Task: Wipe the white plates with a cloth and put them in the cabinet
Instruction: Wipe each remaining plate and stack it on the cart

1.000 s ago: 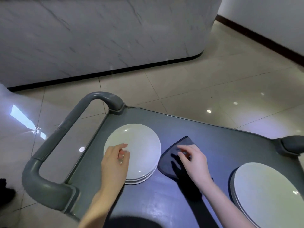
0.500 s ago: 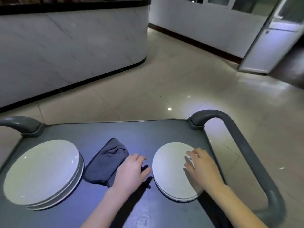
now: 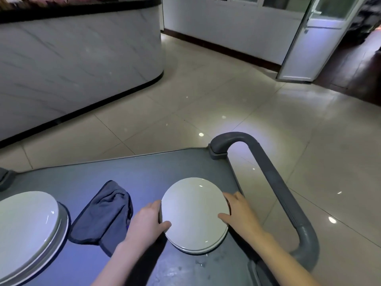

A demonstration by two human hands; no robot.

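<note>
White round ceramic plates lay face-up in 2 stacks on dark grey cart top [image 3: 144, 170], left stack [image 3: 26, 226] near its left edge, right stack [image 3: 193, 211] near its right, 1 crumpled dark blue cloth [image 3: 105, 215] between, long axis pointing away from person, left hand [image 3: 144, 223] and right hand [image 3: 241, 215] gripped right stack's opposite rims.

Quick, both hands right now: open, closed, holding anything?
Left hand: grips the left rim of the right plate stack.
Right hand: grips the same stack's right rim.

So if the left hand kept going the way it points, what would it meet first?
The white plates on the right: the left hand touches their rim, thumb on top.
</note>
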